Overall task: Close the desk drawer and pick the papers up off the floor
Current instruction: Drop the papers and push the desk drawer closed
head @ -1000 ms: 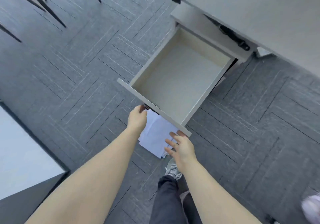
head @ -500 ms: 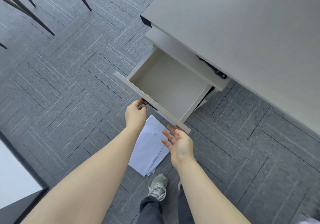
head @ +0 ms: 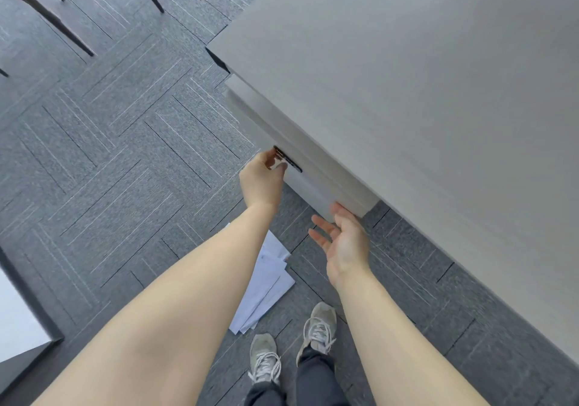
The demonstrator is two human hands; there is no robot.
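Papers (head: pixel 266 286) are what the next move turns on, I think: a fanned white stack on the carpet (head: pixel 103 155), below and behind both hands, back toward the shoes (head: pixel 316 327), long axis running diagonally from the drawer down toward the left foot. Drawer (head: pixel 316 186) looks pushed in flush under the desk (head: pixel 423 92). Left hand (head: pixel 261 183) is curled with its fingers pinched on the dark handle (head: pixel 288 162). Right hand (head: pixel 344 242) is open and relaxed, holding nothing, fingertips at the drawer's corner. Right hand looks freer; both seem about equally near.
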